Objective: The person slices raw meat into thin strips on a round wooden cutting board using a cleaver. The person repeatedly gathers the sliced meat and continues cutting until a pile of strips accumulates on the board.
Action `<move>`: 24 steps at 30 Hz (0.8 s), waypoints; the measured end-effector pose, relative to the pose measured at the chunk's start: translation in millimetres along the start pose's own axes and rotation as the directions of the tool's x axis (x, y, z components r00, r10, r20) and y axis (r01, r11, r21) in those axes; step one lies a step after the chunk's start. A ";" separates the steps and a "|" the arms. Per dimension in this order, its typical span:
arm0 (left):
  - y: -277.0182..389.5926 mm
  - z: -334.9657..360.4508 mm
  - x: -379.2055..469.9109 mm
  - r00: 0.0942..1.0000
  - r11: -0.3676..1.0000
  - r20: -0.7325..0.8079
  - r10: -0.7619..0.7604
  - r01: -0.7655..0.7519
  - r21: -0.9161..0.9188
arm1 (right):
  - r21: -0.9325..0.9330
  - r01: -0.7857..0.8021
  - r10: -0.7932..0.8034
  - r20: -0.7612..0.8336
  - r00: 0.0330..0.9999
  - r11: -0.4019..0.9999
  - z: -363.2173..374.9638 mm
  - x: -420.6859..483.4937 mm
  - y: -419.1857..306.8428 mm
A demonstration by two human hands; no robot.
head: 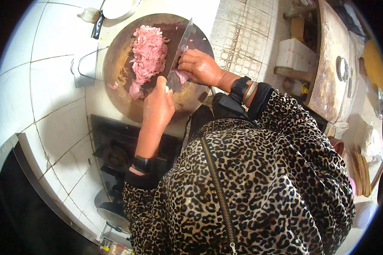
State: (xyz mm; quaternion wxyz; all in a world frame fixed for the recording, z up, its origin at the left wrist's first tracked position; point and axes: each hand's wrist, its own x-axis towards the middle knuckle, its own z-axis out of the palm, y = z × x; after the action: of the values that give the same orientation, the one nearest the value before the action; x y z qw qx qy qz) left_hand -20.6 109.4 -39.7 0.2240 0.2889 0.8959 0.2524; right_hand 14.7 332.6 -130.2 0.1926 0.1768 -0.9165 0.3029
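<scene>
My left hand [159, 103] grips the handle of a kitchen knife [182, 44], its thumb laid along the top. The blade points away from me over a round wooden chopping board [118, 102]. Close to the blade's right side, my right hand [196, 66] has its fingers curled on a small piece of raw meat [181, 77], pressing it to the board. Left of the blade lies a long heap of sliced pale-pink raw meat [149, 52]. One loose strip [113, 85] sits near the board's left edge.
Beyond the board are a black-handled utensil [98, 25] and a white dish [119, 8]. A grey metal container [84, 70] stands by the tiled wall [57, 79]. A black glass hob [115, 149] lies nearer me. To the right are a worn wooden table [328, 76] and a white foam box [295, 54].
</scene>
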 end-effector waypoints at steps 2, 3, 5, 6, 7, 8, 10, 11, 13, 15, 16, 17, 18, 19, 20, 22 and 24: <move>-1.9 -0.4 -6.5 0.999 0.999 0.037 -0.039 0.039 0.009 | -0.023 -0.001 0.000 -0.036 0.999 1.000 1.1 -0.6 -0.3; -2.2 -1.4 -9.9 0.999 1.000 0.034 -0.023 0.023 0.006 | -0.038 -0.008 0.006 -0.056 0.998 0.999 1.4 -0.7 0.3; -2.9 -9.5 -25.1 0.996 0.998 0.066 -0.064 0.062 0.027 | -0.042 -0.005 0.002 -0.068 0.998 0.999 1.9 -2.1 0.7; -3.0 -16.1 -33.1 0.991 0.995 0.096 -0.097 0.094 0.039 | -0.035 -0.013 0.011 -0.072 0.997 0.999 2.5 -2.5 0.2; -2.6 -23.2 -39.7 0.990 0.994 0.097 -0.103 0.100 0.043 | -0.027 -0.015 0.013 -0.076 0.997 1.000 2.9 -2.7 -0.5; -2.0 -31.7 -45.9 0.984 0.990 0.116 -0.135 0.130 0.050 | -0.021 -0.016 0.015 -0.087 0.996 1.000 2.4 -2.9 -0.7; 1.8 -42.3 -52.6 0.977 0.986 0.136 -0.162 0.153 0.069 | -0.009 -0.010 0.009 -0.096 0.995 1.000 1.1 -3.3 -1.5; 3.8 -45.5 -53.6 0.979 0.987 0.136 -0.153 0.143 0.080 | 0.006 0.006 -0.006 -0.102 0.995 1.000 0.4 -3.2 -1.6; 8.5 -48.3 -53.8 0.980 0.988 0.139 -0.143 0.133 0.079 | 0.042 0.021 -0.017 -0.096 0.995 0.999 -1.4 -3.7 -1.9; 12.0 -45.8 -52.6 0.983 0.992 0.140 -0.123 0.117 0.047 | 0.037 0.024 -0.021 -0.069 0.997 0.999 -0.9 -2.7 -1.9; 11.8 -44.1 -50.6 0.980 0.990 0.150 -0.134 0.127 0.055 | 0.038 0.023 -0.021 -0.050 0.999 0.999 -0.3 -2.8 -1.9; 11.5 -41.4 -47.4 0.980 0.991 0.155 -0.126 0.119 0.054 | 0.043 0.024 -0.022 -0.054 0.998 0.999 0.5 -2.9 -2.2; 10.3 -38.9 -43.3 0.980 0.992 0.158 -0.117 0.109 0.055 | 0.047 0.027 -0.024 -0.058 0.998 0.999 1.3 -2.8 -2.0; 9.2 -35.8 -37.8 0.983 0.994 0.151 -0.101 0.093 0.060 | 0.049 0.028 -0.025 -0.061 0.998 0.998 2.1 -2.9 -1.8; 9.0 -31.3 -33.3 0.986 0.995 0.144 -0.088 0.079 0.065 | 0.041 0.012 -0.010 -0.057 0.998 0.999 2.7 -3.3 -1.8; 9.6 -21.2 -19.2 0.993 0.997 0.107 -0.042 0.035 0.063 | 0.028 -0.030 0.031 -0.054 0.998 0.999 3.6 -3.5 -2.4; 12.5 -9.2 -0.4 0.998 0.999 0.057 0.014 -0.016 0.044 | 0.039 0.013 -0.012 -0.033 0.999 0.999 4.1 -3.9 -4.1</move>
State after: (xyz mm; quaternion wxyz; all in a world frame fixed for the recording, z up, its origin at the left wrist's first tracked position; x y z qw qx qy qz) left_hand -20.3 114.9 -25.2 0.2411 0.3075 0.8924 0.2257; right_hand 18.9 327.7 -133.1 0.2063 0.1813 -0.9059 0.3223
